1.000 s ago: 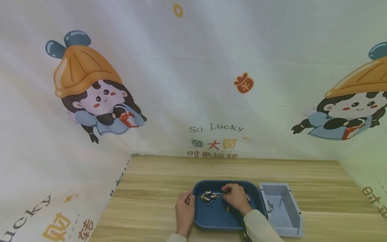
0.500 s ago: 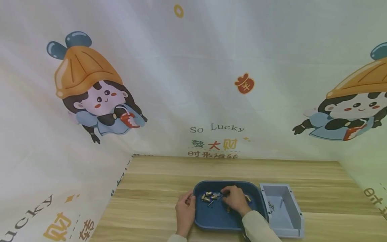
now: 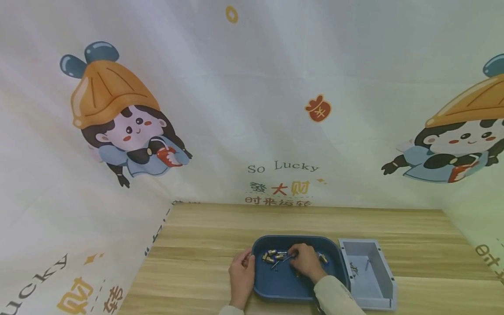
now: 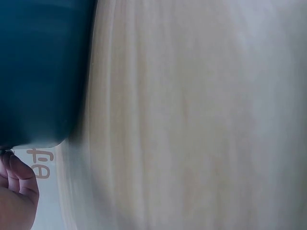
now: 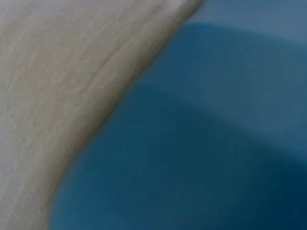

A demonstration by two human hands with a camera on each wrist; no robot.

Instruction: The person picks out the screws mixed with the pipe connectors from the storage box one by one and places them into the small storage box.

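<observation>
A dark blue tray (image 3: 283,284) lies on the wooden table (image 3: 204,245), with several small brass and steel parts (image 3: 272,256) in its far half. My left hand (image 3: 241,272) grips the tray's left rim; its fingers (image 4: 17,189) show beside the blurred tray (image 4: 43,72) in the left wrist view. My right hand (image 3: 302,259) is inside the tray with curled fingers, pinching a thin metal pin (image 3: 282,259) at the edge of the pile. The right wrist view shows only blurred tray (image 5: 201,143) and table (image 5: 57,72).
A grey open bin (image 3: 383,273) stands against the tray's right side with a few small parts (image 3: 353,269) in it. A printed cartoon cloth (image 3: 252,109) hangs behind and on both sides of the table. Bare wood stretches beyond the tray.
My right hand has crept slightly left and nearer within the tray, staying at the pile of parts. The left hand and the tray have not moved.
</observation>
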